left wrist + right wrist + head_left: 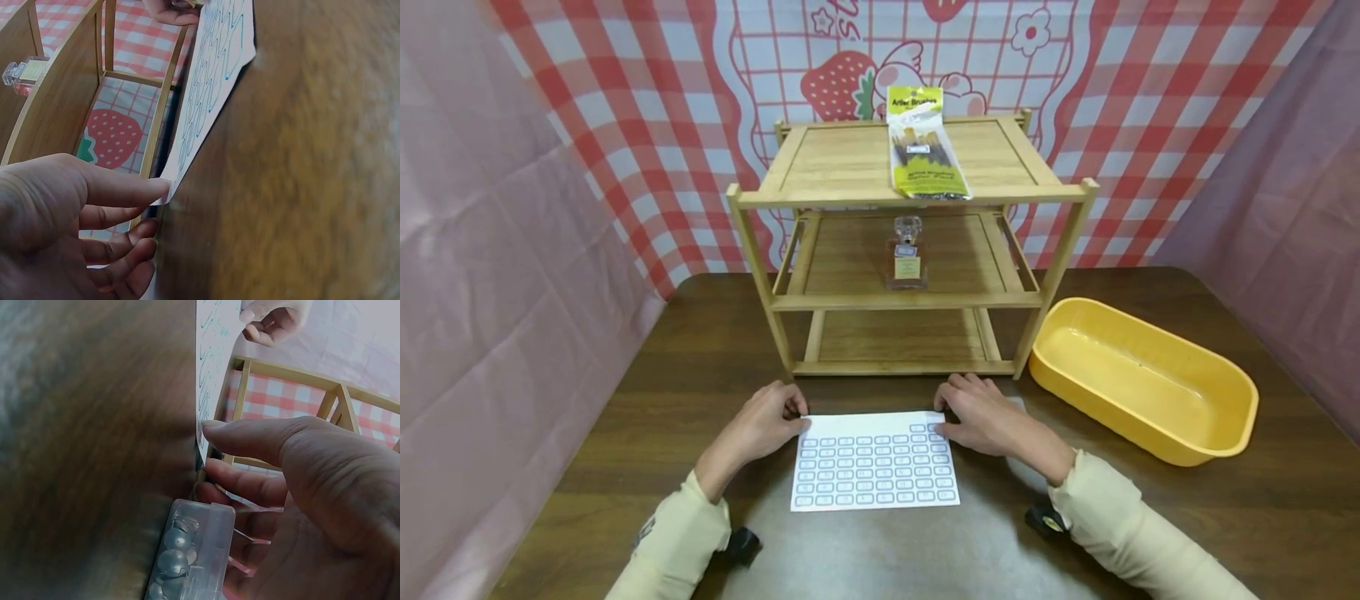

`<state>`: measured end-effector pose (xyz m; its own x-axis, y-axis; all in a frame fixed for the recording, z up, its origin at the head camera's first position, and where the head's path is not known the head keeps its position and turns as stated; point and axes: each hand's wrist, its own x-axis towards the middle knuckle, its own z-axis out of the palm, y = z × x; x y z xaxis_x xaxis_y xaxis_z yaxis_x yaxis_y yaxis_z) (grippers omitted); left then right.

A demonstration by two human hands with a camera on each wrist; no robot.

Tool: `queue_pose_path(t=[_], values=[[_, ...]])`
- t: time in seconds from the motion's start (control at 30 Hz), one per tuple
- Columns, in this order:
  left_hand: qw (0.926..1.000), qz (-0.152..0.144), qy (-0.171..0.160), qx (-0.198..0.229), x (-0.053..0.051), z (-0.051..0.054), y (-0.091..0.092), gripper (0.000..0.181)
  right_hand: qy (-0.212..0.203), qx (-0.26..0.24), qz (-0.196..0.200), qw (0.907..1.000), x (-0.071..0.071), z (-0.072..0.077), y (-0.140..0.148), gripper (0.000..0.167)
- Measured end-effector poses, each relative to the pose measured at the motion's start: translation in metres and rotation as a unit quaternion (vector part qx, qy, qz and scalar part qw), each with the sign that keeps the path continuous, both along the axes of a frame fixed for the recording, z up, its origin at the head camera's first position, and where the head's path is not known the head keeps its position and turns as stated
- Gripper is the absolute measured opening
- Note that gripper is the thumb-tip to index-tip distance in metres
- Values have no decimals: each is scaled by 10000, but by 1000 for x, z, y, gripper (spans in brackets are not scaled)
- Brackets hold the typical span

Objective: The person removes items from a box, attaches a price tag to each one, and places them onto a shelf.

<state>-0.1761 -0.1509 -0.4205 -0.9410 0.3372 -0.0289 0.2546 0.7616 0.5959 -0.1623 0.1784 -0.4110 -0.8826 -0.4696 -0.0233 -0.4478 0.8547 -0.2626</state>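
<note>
A white sheet of small blue-framed labels point(875, 467) is held by its two far corners. My left hand point(766, 423) pinches the left corner between thumb and forefinger, the other fingers curled beneath, as the left wrist view shows. At the right corner my right hand point(983, 414) pinches the sheet, its thumb point(250, 440) on the printed face. Beside the right fingers lies a clear plastic box point(194, 550) with several silvery balls inside; the right hand and forearm mostly hide it in the head view.
Behind the sheet stands a three-tier wooden shelf point(910, 300). A packet of artist brushes point(921, 150) lies on its top, and a perfume bottle point(907, 258) stands on the middle tier. To the right sits a yellow plastic basin point(1142, 383) on the brown table point(647, 433).
</note>
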Motion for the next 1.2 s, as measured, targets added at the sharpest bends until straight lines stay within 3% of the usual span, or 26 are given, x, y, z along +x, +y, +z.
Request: queue_pose_path(t=[0.4,0.7,1.2], values=[[9998,-85,-153,-95,-3,3,1,14,-276,-74,120,9995,-3,0,3,19],[9993,0,-344,109,-4,5,3,14,-245,-160,187,9994,-4,-1,4,16],[9995,119,-243,138,-3,0,2,15,-479,74,109,9988,-2,1,-3,19]])
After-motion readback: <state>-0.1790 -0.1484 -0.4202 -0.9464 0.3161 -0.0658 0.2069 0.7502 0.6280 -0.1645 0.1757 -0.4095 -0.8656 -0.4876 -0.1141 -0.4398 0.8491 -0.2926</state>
